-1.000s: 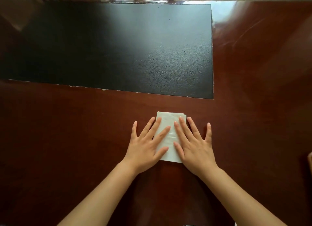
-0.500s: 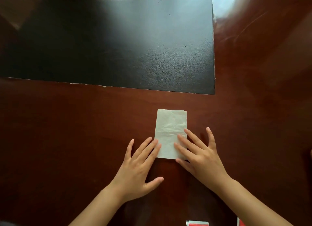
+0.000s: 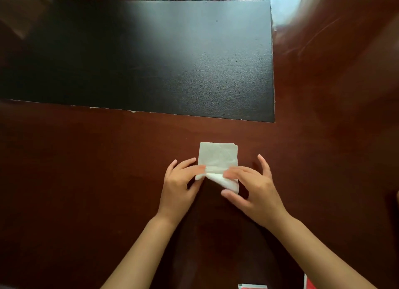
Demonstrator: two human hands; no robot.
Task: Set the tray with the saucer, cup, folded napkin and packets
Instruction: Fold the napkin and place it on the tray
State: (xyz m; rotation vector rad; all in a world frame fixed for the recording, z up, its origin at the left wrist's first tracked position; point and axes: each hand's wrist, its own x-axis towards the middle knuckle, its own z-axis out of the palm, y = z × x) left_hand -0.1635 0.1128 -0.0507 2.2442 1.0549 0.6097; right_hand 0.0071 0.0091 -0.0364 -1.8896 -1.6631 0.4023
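Note:
A white folded napkin (image 3: 218,156) lies on the dark red-brown table (image 3: 86,181), just in front of me. My left hand (image 3: 180,187) pinches its near left corner. My right hand (image 3: 252,187) pinches the near right corner between thumb and fingers and has curled that near edge up off the table. The far half of the napkin still lies flat. No tray, saucer or cup is in view. Two packets with red print, one (image 3: 252,286) and another (image 3: 308,284), peek in at the bottom edge.
A large black mat (image 3: 151,55) covers the far middle and left of the table, its near edge just beyond the napkin. Glare shines on the table's far right corner (image 3: 287,10).
Both hands slid back from pressing flat on the napkin to its near edge. They now pinch the near corners and have lifted that edge off the table.

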